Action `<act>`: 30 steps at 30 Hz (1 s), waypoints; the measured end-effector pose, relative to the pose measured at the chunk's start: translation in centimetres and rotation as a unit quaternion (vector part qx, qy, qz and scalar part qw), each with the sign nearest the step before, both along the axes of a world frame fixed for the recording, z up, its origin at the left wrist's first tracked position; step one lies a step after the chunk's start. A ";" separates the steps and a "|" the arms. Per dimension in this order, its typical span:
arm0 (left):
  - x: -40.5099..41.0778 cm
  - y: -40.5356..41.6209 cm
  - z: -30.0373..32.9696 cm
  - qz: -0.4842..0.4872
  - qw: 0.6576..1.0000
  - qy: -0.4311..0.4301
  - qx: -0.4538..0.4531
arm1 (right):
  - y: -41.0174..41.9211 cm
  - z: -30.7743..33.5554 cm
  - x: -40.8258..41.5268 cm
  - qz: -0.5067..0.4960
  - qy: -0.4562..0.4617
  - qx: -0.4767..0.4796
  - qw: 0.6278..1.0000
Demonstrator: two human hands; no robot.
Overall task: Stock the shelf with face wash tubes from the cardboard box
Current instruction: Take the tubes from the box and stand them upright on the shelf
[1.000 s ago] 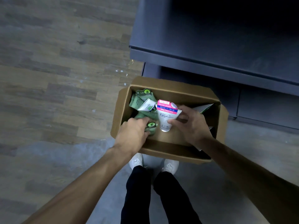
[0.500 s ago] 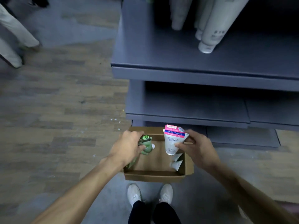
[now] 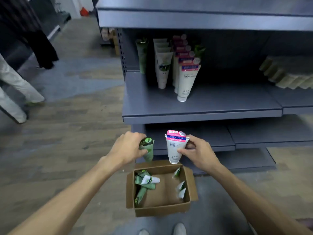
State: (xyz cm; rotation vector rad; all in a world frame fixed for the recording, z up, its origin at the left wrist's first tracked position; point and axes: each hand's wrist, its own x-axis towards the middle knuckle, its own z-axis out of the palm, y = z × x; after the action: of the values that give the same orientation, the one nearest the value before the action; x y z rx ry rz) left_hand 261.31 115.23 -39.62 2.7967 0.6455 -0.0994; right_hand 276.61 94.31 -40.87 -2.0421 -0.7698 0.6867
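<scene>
Evidently both hands are carrying stock up from the cardboard box (image 3: 160, 209) toward the shelf (image 3: 201, 114): the left hand (image 3: 126, 149) has its fingers wrapped tight around a green tube (image 3: 148, 150), and the right hand (image 3: 199, 152) pinches a white tube (image 3: 175, 148) between thumb and fingertips, cap down, probably so it can be stood like the matching row on the shelf beyond the fingers. Facing out from the right fingers, the white tube's label reads "Facial" under a pink and blue band marked "Deep Clean Care"; the green tube's print is unreadable, and more tubes lie in the box below both hands.
</scene>
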 end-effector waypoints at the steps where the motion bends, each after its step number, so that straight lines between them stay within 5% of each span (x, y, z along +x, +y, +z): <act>1: 0.2 0.1 1.3 -0.013 1.000 -0.002 0.015 | 0.0 0.8 0.2 0.002 -0.009 0.004 1.000; 20: 5.6 1.0 14.5 -0.027 0.991 -0.102 0.087 | 2.3 10.9 9.0 0.000 -0.105 0.098 0.990; 30: 8.8 0.1 17.0 0.029 0.985 -0.118 0.120 | 4.0 9.6 14.1 0.029 -0.099 0.085 0.991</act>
State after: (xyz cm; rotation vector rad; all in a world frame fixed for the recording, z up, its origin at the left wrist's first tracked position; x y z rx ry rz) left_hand 270.07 115.37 -22.67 2.9474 0.7202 0.3377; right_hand 290.70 98.26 -31.30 -1.9563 -0.9718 0.4361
